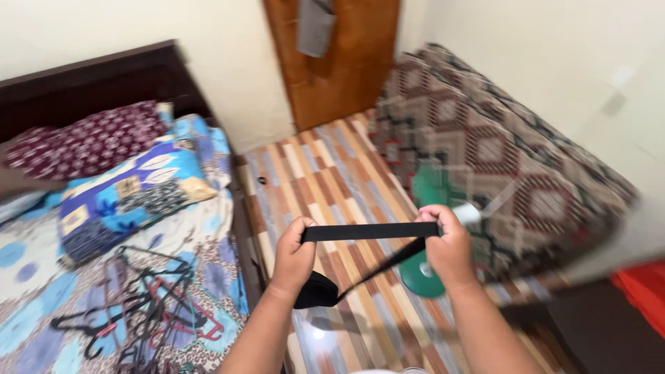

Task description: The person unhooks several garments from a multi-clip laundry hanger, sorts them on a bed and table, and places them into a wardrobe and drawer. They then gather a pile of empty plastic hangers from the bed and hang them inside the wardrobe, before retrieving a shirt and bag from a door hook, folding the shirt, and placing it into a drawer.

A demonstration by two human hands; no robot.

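Two hands, my left hand (294, 255) and right hand (449, 246), pinch the long black cloth strap (371, 231) flat and tight between them. Its loose end hangs below. Next I need even folding.

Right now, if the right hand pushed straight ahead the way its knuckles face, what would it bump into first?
Most likely the green fan standing on the striped floor just beyond the right hand, with the patterned mattress behind it. Depth is hard to judge from this blurred view.
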